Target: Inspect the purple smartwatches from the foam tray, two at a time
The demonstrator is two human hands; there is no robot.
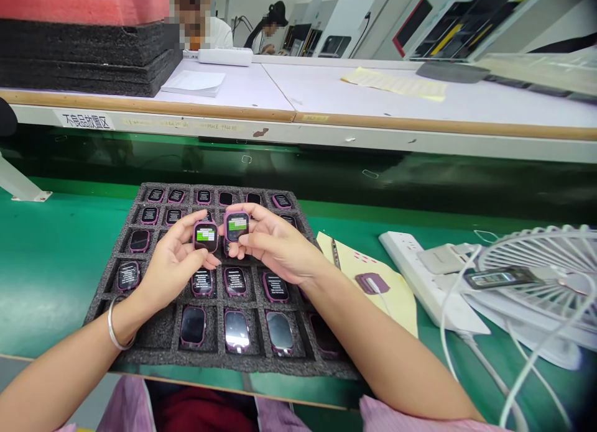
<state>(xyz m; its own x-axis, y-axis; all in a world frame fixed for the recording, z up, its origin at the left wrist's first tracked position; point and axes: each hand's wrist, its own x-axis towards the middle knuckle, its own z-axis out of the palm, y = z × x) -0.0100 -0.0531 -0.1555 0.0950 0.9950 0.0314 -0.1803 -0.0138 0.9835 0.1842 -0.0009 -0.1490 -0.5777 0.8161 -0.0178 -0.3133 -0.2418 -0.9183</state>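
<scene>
Green tabletop in a factory line, glossy, with a wood-edged white shelf running across behind it. Dark foam tray lying on the green surface, its square pockets filled with pink-rimmed smartwatch bodies. Above the tray, left hand with its grip closed on one lit smartwatch, green band on the screen; right hand with its grip closed on a second lit smartwatch, held just beside the first. Silver bangle on the left wrist. To the right, a yellow paper, a white power strip, white cables and a white fan. On the shelf, stacked black foam sheets. Two people seated beyond.
</scene>
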